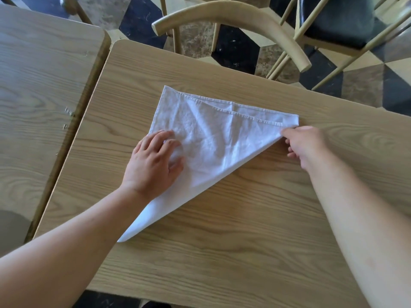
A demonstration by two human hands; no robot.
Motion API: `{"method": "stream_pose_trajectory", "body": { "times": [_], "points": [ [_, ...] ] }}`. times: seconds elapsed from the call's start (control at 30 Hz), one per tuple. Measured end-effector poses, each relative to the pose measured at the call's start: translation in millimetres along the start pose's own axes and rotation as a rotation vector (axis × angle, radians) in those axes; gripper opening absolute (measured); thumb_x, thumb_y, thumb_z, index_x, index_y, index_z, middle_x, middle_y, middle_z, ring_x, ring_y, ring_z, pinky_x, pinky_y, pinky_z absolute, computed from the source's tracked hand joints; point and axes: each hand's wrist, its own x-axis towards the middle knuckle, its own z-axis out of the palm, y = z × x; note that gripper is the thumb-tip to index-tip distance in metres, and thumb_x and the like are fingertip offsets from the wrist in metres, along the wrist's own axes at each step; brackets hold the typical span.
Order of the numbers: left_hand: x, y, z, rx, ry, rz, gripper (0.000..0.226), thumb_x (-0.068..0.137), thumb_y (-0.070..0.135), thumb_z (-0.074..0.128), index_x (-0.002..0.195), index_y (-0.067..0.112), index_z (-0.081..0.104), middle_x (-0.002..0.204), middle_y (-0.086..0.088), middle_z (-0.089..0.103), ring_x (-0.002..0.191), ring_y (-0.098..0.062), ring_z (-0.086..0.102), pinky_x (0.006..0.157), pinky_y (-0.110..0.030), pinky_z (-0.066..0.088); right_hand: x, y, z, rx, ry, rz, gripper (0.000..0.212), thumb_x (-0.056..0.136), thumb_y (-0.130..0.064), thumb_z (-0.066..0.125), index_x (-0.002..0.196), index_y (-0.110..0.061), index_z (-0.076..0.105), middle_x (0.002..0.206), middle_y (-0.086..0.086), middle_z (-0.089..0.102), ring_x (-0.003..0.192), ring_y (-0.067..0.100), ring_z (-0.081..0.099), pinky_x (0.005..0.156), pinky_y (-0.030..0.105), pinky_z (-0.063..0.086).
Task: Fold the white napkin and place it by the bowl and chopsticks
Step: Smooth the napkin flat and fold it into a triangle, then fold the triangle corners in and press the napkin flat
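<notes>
The white napkin (213, 134) lies on the wooden table (222, 252), folded into a triangle with its hemmed edges along the far side and a long point toward the near left. My left hand (153, 165) rests flat on the napkin's left part, fingers spread, pressing it down. My right hand (304, 145) pinches the napkin's right corner between thumb and fingers. No bowl or chopsticks are in view.
A second wooden table (44, 85) stands close on the left with a narrow gap between. Light wooden chairs (233, 16) stand beyond the far edge over a patterned tile floor (367, 81).
</notes>
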Motion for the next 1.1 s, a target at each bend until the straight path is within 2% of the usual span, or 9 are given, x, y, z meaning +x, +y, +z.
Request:
{"method": "stream_pose_trajectory", "body": {
  "times": [0.13, 0.23, 0.3, 0.37, 0.53, 0.63, 0.83, 0.93, 1.1],
  "points": [
    [-5, 4, -12, 0.001, -0.019, -0.048, 0.039, 0.087, 0.03, 0.083, 0.121, 0.011, 0.073, 0.134, -0.013, 0.069, 0.126, -0.042, 0.062, 0.105, -0.055, 0.051, -33, -12, 19, 0.009, 0.153, -0.298, 0.004, 0.086, -0.02, 0.067, 0.083, -0.018, 0.066, 0.072, -0.009, 0.063, 0.061, 0.01, 0.054, 0.057, 0.026, 0.045],
    [-16, 5, -26, -0.09, -0.02, -0.16, 0.017, 0.086, 0.026, 0.08, 0.102, 0.018, 0.077, 0.095, -0.001, 0.074, 0.089, -0.032, 0.071, 0.076, -0.038, 0.055, -79, -19, 35, -0.1, 0.216, -0.646, 0.008, 0.084, -0.023, 0.066, 0.083, -0.022, 0.058, 0.073, -0.013, 0.061, 0.06, 0.01, 0.05, 0.057, 0.008, 0.035],
    [-22, 0, -38, -0.286, -0.095, -0.398, 0.006, 0.09, 0.033, 0.07, 0.089, 0.029, 0.075, 0.076, 0.01, 0.074, 0.069, -0.014, 0.07, 0.06, -0.029, 0.05, -115, -20, 52, -0.123, 0.165, -0.85, 0.012, 0.086, -0.017, 0.068, 0.086, -0.021, 0.057, 0.077, -0.01, 0.059, 0.067, 0.007, 0.049, 0.062, 0.001, 0.035],
    [-27, -7, -48, -0.63, -0.175, -0.679, 0.015, 0.096, 0.035, 0.064, 0.09, 0.028, 0.076, 0.081, 0.01, 0.081, 0.067, -0.011, 0.074, 0.063, -0.03, 0.059, -146, -17, 69, -0.154, 0.093, -1.011, 0.01, 0.087, -0.008, 0.071, 0.089, -0.012, 0.061, 0.087, -0.003, 0.06, 0.078, 0.012, 0.055, 0.071, 0.001, 0.035],
    [-53, -40, -73, -1.153, -0.403, -0.977, 0.05, 0.107, 0.055, 0.048, 0.11, 0.014, 0.076, 0.106, -0.01, 0.085, 0.084, -0.025, 0.082, 0.075, -0.037, 0.063, -205, -5, 115, -0.258, 0.016, -1.3, 0.006, 0.086, -0.005, 0.069, 0.09, -0.004, 0.065, 0.088, 0.009, 0.066, 0.083, 0.033, 0.063, 0.073, 0.045, 0.057],
    [-74, -59, -82, -1.206, -0.495, -1.077, 0.07, 0.102, 0.072, 0.041, 0.114, 0.012, 0.074, 0.106, -0.012, 0.084, 0.089, -0.029, 0.082, 0.08, -0.041, 0.062, -229, 5, 139, -0.323, -0.061, -1.388, 0.005, 0.084, -0.005, 0.068, 0.088, -0.003, 0.066, 0.089, 0.01, 0.068, 0.081, 0.036, 0.062, 0.074, 0.05, 0.055],
    [-103, -71, -91, -1.053, -0.451, -1.123, 0.058, 0.097, 0.067, 0.056, 0.107, 0.014, 0.078, 0.095, -0.009, 0.085, 0.074, -0.021, 0.08, 0.075, -0.039, 0.066, -256, 39, 169, -0.468, -0.326, -1.58, 0.01, 0.08, -0.004, 0.066, 0.088, -0.003, 0.071, 0.108, 0.015, 0.076, 0.09, 0.039, 0.07, 0.076, 0.049, 0.058],
    [-116, -66, -90, -0.76, -0.367, -0.983, 0.039, 0.087, 0.056, 0.071, 0.089, 0.018, 0.079, 0.084, -0.004, 0.083, 0.07, -0.02, 0.078, 0.078, -0.044, 0.068, -259, 55, 175, -0.548, -0.403, -1.624, 0.012, 0.078, -0.001, 0.075, 0.089, -0.003, 0.072, 0.109, 0.016, 0.076, 0.097, 0.04, 0.072, 0.081, 0.049, 0.06],
    [-133, -49, -86, -0.138, -0.434, -0.744, 0.039, 0.075, 0.069, 0.068, 0.079, 0.029, 0.066, 0.077, 0.011, 0.07, 0.071, -0.009, 0.065, 0.058, -0.031, 0.053, -259, 71, 179, -0.691, -0.414, -1.615, 0.029, 0.078, -0.018, 0.085, 0.102, -0.007, 0.076, 0.121, 0.014, 0.075, 0.115, 0.039, 0.07, 0.101, 0.052, 0.056]
  ]
}}
